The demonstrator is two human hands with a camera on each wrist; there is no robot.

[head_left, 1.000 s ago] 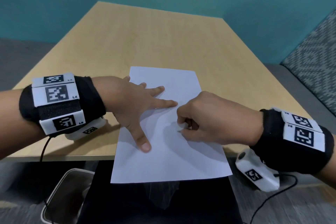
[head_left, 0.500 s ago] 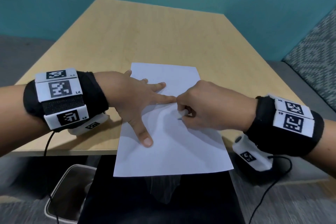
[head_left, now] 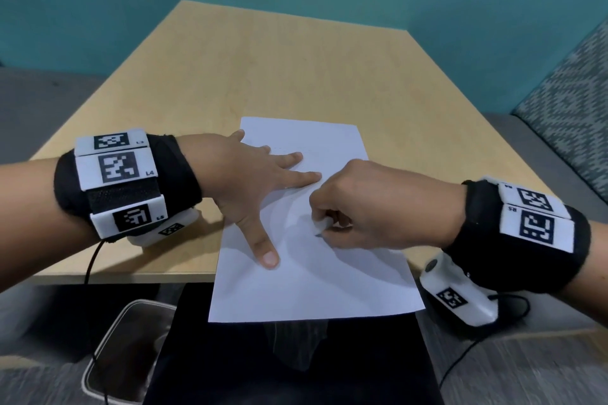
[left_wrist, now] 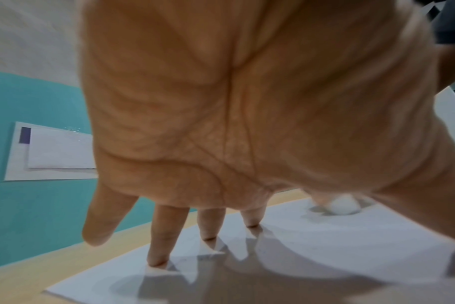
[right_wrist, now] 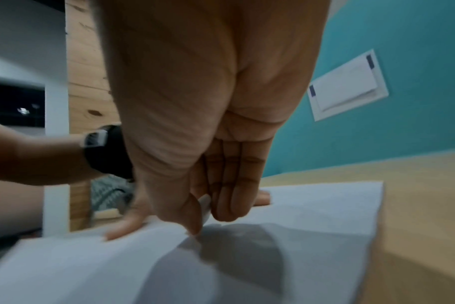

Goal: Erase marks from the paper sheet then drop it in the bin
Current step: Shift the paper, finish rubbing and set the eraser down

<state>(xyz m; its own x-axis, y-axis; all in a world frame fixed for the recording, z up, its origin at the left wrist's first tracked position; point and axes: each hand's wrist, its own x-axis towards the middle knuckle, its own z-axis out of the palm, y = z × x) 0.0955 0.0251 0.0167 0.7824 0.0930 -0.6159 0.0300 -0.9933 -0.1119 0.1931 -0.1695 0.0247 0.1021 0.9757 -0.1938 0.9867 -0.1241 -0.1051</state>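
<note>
Left hand (head_left: 250, 181): your fingers spread flat, pinning the paper (head_left: 312, 279).
Right hand (head_left: 378, 207): pinching an eraser (head_left: 320, 226) against it.
Paper: on the table's (head_left: 263, 69) near edge, overhanging.
Bin (head_left: 125, 355): below, near left.

Head overhead; wrists close, palm-side.

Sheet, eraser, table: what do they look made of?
Sheet: thin white paper, matte; it ripples between the hands. Eraser: small white lump with a soft matte look, probably rubber or vinyl. Table: pale wood-grain top, smooth and low-sheen, likely laminate rather than solid wood.
</note>
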